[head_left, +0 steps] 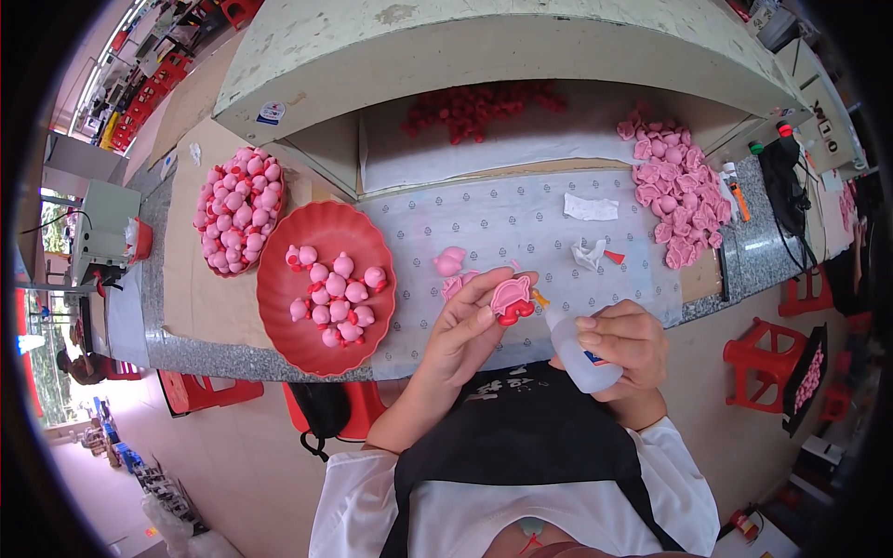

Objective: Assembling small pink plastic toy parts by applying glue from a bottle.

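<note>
Between the thumb and fingers of my left hand (465,325) is a small pink and red figure part (513,302), its pink hollow side turned up and its red end toward the right. My right hand (631,349) is wrapped round a translucent white squeeze bottle (588,370). The bottle tilts so that its narrow nozzle, with a yellowish tip (540,299), is close beside the part; whether they touch I cannot tell. Just beyond my left hand, a pink rounded piece (450,260) lies on the printed white sheet (409,223), with more pink pieces partly hidden by my fingers.
To the left, a red scalloped tray (279,321) holds several pink and red figures; a fuller tray of them (239,212) stands behind it. Pink shells (679,195) are heaped at the right. Red pieces (484,110) lie under the shelf (521,56). Crumpled tissue (588,254) sits mid-sheet.
</note>
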### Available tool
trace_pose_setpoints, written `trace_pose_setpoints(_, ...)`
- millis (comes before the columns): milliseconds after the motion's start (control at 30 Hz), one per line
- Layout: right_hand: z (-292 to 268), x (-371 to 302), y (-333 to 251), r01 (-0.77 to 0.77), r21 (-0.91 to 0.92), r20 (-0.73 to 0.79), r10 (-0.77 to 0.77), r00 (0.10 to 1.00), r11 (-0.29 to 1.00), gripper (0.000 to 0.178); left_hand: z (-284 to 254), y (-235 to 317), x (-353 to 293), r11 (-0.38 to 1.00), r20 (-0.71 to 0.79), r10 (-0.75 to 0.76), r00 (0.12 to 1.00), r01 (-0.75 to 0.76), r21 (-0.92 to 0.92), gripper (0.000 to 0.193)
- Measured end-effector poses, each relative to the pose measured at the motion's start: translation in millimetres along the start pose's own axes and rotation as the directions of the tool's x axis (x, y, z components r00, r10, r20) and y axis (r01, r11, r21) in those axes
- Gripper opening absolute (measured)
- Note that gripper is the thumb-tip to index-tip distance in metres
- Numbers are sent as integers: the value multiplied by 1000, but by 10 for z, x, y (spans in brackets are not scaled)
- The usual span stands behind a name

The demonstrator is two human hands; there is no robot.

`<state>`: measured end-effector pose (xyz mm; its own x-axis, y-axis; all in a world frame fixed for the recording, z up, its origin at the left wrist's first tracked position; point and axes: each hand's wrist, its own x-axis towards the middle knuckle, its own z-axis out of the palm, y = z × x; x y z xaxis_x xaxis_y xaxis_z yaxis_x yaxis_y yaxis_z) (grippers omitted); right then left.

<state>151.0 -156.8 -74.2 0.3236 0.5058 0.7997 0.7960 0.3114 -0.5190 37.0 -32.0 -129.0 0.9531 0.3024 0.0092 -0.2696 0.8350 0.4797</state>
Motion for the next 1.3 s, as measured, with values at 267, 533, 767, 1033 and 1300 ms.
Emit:
trace_pose_setpoints(267, -40, -28, -18, -4, -4, 60, 5, 998, 1000, 28, -17, -10, 31, 999, 11, -5, 1000, 5, -39, 42)
trace_pose_setpoints(533, -60, -49, -47, -137, 77, 60, 132, 989, 988, 41, -31, -12, 37, 995, 38, -33, 999, 36, -94, 43)
trace_pose_setpoints(767, -58, -61, -49, -144, 92, 51, 140, 989, 985, 41, -36, -24, 32, 993, 33, -45, 998, 49, -112, 43)
trace_pose_setpoints(1033, -57, -57, -31, -109, 127, -3, 111, 994, 986, 44, -30, -13, 36, 997, -8, -45, 999, 44, -71, 41)
trace_pose_setpoints(1300, -73, -80, -41, -153, 110, 23, 151, 988, 982, 44, -32, -14, 29, 993, 22, -48, 999, 50, -110, 44)
